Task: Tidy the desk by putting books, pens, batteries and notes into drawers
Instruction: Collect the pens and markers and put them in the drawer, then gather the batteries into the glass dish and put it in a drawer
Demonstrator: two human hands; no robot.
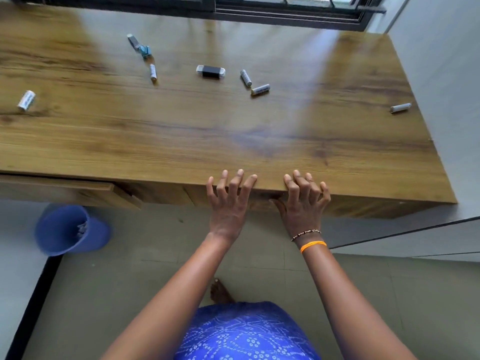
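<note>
Wooden desk (181, 131), seen from above. Both hands sit at its near edge, right of centre. Left hand (228, 203): fingers spread and bent, tips resting on the desk top, holding nothing. Right hand (302, 203): fingers curled over the edge, thumb tucked under the lip — gripping the desk edge. Two bracelets (310, 240) on the right wrist.

Batteries scattered across the far half: one near the left edge (26, 100), one left of centre (153, 72), two close together at centre (246, 77) (260, 89), one by the right edge (400, 107). A black USB stick (210, 71) lies between the centre ones; a second stick with a teal attachment (139, 46) further back.

Left drawer (67, 189) stands slightly open under the near edge. Blue bin (70, 229) on the floor below it.
</note>
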